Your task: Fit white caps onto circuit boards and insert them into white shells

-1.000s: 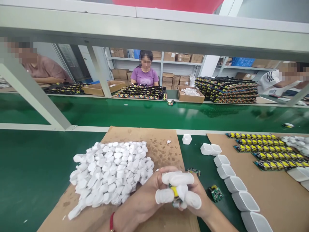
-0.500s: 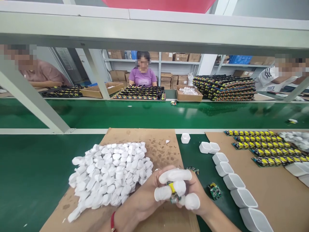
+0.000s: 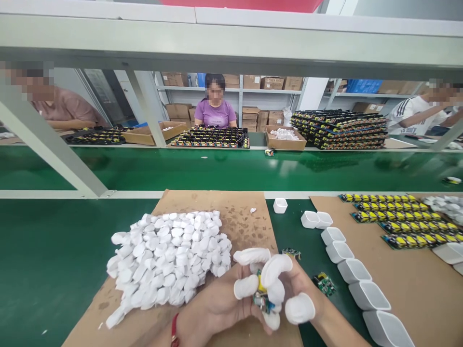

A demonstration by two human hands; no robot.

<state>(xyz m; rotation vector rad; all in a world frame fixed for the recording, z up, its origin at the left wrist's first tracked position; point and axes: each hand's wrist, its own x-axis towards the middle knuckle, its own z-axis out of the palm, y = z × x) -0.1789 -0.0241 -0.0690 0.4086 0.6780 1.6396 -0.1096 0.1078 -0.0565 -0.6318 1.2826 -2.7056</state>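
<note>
A small circuit board [image 3: 263, 302] with a yellow component is held between my two hands, low in the middle of the view. My left hand [image 3: 227, 294] grips it from the left, its thumb on the near side. My right hand [image 3: 294, 284] curls its forefinger over the board's right side, while its thumb stands apart from it. White finger covers sit on the fingertips of both hands. A white lump [image 3: 276, 292] lies against the board; whether it is a covered fingertip or a loose piece I cannot tell. To the left is a heap of small white pieces [image 3: 170, 255].
Cardboard [image 3: 249, 226] lies under the heap. Right of my hands are a loose circuit board [image 3: 324, 284], a row of white plastic cups [image 3: 369, 295] and rows of yellow-topped boards [image 3: 419, 226]. Beyond runs a green belt [image 3: 224, 171], under a metal frame [image 3: 231, 43]. Several co-workers sit across it.
My right thumb has moved away from the board, to the right and down. The right forefinger has lifted and bent over the board. The board stays in my left hand.
</note>
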